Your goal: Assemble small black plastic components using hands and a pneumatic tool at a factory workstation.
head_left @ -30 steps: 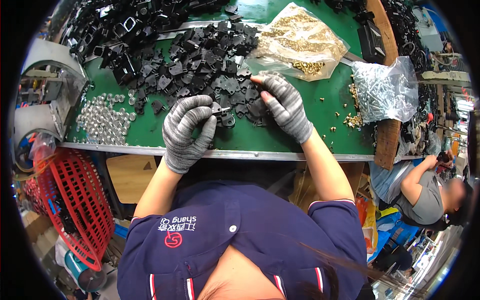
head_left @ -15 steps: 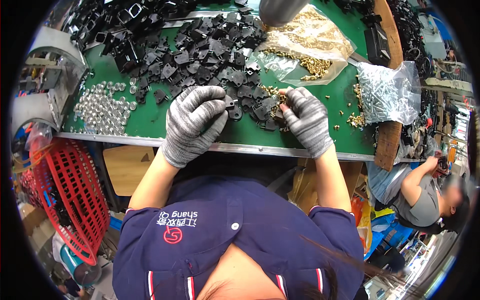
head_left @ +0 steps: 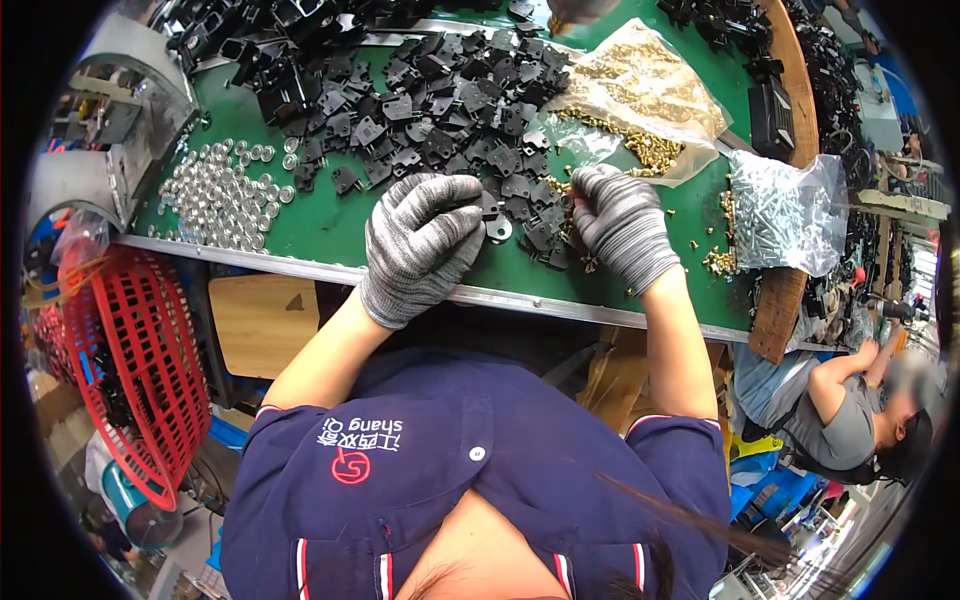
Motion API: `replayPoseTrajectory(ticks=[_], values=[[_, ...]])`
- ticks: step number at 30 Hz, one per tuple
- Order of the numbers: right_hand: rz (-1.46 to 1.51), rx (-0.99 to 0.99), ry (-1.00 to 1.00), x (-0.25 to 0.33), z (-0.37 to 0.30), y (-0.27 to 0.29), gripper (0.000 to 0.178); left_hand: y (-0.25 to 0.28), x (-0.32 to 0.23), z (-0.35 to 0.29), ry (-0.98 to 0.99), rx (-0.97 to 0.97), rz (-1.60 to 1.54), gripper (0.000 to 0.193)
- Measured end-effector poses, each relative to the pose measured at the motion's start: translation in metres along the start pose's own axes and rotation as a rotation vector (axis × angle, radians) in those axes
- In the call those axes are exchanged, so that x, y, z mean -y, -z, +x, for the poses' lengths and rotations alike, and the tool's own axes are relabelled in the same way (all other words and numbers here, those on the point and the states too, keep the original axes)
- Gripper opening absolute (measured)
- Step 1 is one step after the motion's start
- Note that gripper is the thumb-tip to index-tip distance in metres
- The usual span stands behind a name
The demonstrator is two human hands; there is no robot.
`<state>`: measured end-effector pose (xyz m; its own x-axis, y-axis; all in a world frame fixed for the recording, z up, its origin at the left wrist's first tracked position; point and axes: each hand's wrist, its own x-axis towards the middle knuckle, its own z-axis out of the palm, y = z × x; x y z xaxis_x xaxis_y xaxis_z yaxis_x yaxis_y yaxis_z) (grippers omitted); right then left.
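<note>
My left hand (head_left: 425, 245), in a grey knitted glove, is closed with its fingers curled. At its fingertips it grips a small flat black bracket (head_left: 489, 205), with a shiny round disc (head_left: 499, 231) just below it. My right hand (head_left: 625, 222), gloved the same way, has thumb and fingers pinched together beside small brass screws (head_left: 558, 187); whatever lies between the fingertips is hidden. Several loose black brackets (head_left: 540, 225) lie between the two hands, at the near edge of a large heap of black brackets (head_left: 430, 100).
Silver round caps (head_left: 225, 200) are spread at the left of the green table (head_left: 330, 225). A bag of brass screws (head_left: 650, 90) and a bag of silver screws (head_left: 785, 215) lie to the right. Below left stands a red basket (head_left: 150, 370); another person (head_left: 840, 410) sits at the right.
The view has shifted slightly. My right fingers have drawn in, and their bare tips no longer show. My left hand stays closed on the bracket, a little further right.
</note>
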<state>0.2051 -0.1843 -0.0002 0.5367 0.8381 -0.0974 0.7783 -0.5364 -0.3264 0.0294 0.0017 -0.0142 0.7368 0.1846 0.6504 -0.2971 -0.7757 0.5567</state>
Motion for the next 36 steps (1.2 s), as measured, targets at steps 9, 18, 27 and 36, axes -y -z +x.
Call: replayPoseTrajectory(ticks=[9,18,27,36], values=[[-0.094,-0.131,0.133,-0.004,-0.007,-0.004,0.008,-0.003,-0.001,-0.002,-0.009,-0.052,-0.018,0.025],[1.260,-0.084,-0.363,0.020,-0.012,0.023,0.016,-0.004,0.000,0.001,-0.026,-0.097,0.028,0.024],[1.175,-0.039,-0.281,0.061,-0.005,0.038,0.010,-0.002,0.001,-0.003,-0.011,-0.065,0.003,0.026],[1.332,0.298,-0.379,0.064,0.013,0.026,0.011,-0.004,0.005,-0.003,-0.050,-0.101,-0.010,0.022]])
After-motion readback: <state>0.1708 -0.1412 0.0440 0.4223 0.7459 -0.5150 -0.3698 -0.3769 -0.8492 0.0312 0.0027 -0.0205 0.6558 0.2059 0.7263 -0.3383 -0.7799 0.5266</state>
